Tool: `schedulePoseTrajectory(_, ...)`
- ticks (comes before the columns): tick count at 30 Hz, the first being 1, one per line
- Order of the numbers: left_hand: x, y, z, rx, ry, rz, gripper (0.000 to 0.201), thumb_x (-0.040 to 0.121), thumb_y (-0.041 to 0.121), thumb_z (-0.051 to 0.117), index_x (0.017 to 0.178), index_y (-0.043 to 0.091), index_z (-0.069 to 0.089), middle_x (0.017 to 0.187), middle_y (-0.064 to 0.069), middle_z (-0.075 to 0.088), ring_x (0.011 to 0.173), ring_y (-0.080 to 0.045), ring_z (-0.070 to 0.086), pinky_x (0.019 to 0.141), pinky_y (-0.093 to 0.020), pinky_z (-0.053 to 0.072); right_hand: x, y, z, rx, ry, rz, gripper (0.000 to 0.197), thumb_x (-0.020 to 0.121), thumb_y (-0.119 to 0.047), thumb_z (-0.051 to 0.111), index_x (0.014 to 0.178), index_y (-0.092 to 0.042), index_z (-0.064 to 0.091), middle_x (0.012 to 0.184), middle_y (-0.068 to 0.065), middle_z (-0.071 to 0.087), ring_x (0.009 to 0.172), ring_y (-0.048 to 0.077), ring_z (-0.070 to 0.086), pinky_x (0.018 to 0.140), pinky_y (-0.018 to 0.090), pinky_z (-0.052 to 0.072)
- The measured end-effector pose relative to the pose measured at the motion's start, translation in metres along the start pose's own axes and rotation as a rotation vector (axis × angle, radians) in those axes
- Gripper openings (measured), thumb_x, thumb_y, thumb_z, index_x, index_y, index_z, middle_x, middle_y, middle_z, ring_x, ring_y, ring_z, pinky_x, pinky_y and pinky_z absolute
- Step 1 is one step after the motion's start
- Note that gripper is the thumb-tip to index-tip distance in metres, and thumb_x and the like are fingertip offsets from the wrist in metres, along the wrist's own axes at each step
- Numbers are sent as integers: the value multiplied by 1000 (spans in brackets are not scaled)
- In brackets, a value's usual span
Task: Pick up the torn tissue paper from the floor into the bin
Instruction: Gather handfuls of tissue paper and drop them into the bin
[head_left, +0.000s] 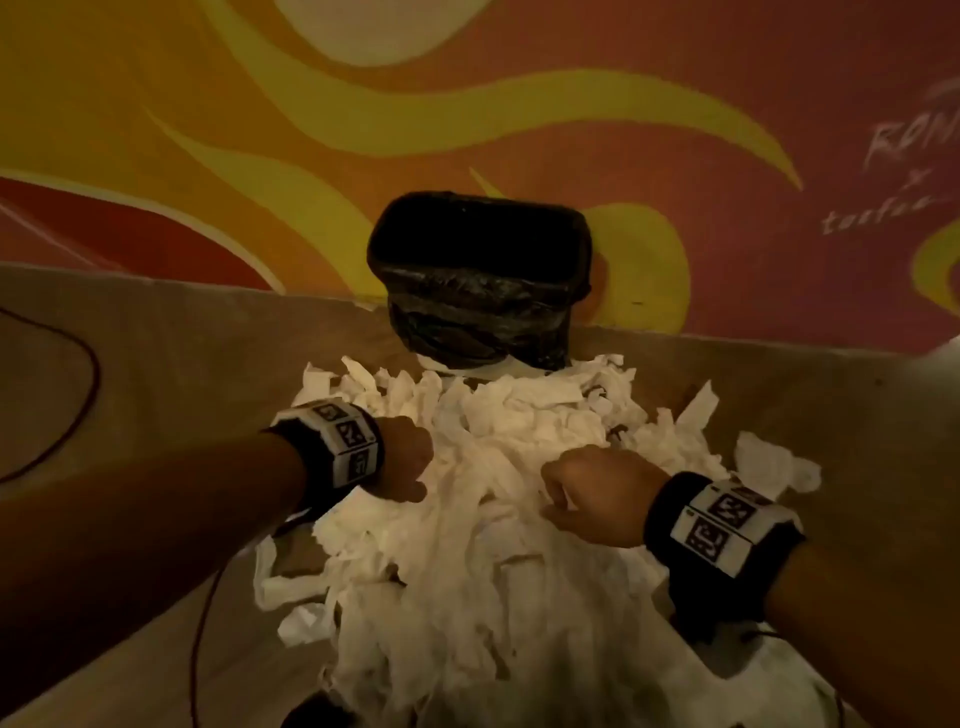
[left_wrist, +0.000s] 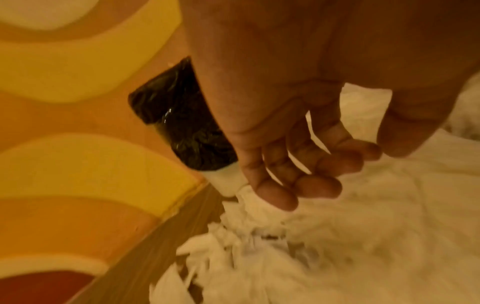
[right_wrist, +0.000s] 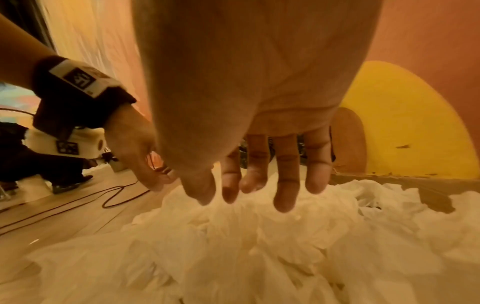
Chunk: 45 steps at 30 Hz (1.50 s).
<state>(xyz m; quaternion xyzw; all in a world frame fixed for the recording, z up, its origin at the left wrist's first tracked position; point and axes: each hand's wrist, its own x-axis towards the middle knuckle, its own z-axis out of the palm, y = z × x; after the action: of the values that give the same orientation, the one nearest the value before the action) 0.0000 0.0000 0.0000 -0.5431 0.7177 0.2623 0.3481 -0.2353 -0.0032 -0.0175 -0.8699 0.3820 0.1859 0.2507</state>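
A big heap of torn white tissue paper (head_left: 467, 545) covers the floor in front of a bin (head_left: 478, 291) lined with a black bag, which stands against the painted wall. Both hands hang over the heap with palms down. My left hand (head_left: 402, 457) is at the heap's left side; its fingers (left_wrist: 345, 162) are loosely bent, tips just at the tissue (left_wrist: 363, 236), and grip nothing. My right hand (head_left: 592, 488) is at the right side; its fingers (right_wrist: 283, 185) point straight down and touch the tissue (right_wrist: 246, 246). The bin (left_wrist: 182, 127) shows behind the left hand.
A dark cable (head_left: 88, 389) loops over the wooden floor at the left, and another (head_left: 200, 623) runs along the heap's left edge. A stray tissue piece (head_left: 774, 462) lies to the right. The orange and yellow wall (head_left: 519, 104) closes off the far side.
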Motion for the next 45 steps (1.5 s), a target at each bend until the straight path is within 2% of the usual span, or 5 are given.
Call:
schedulePoseTrajectory(12,16,15,15,-5,188,145,39,84,53,58,105,22,44,124,-6,52,106,-26,53,89,-37,47,4,-16,40,-177,-35,-6,70,87,-56,55,144,-43,16,145,5,28,121,30,43,102,44,39)
schedulePoseTrajectory(16,20,7,34,71,268,167,75,79,62,59,131,20,25,134,-5,31,113,-29,48,86,-39,45,13,-24,48,-254,-74,2,78,86,-61,52,146,-47,5,152,12,23,130,36,37,108,49,30)
schedulePoseTrajectory(23,34,11,33,72,188,180,115,65,68,70,145,45,-9,157,-4,5,139,-33,31,111,-48,33,25,-36,41,-228,-56,-19,42,95,-39,50,133,-21,50,130,10,56,120,30,50,100,42,38)
schedulePoseTrajectory(39,27,2,16,-8,369,255,36,96,40,42,114,14,57,119,-9,47,113,-29,49,96,-36,41,-21,-3,23,310,463,19,7,77,-12,67,79,-17,70,81,-11,62,78,8,58,73,20,40)
schedulePoseTrajectory(45,11,-8,-1,-222,634,274,34,94,34,54,120,12,58,125,-6,50,117,-25,45,95,-33,37,-12,-5,14,332,317,121,19,82,-11,52,97,-21,46,93,7,61,85,26,55,75,41,49)
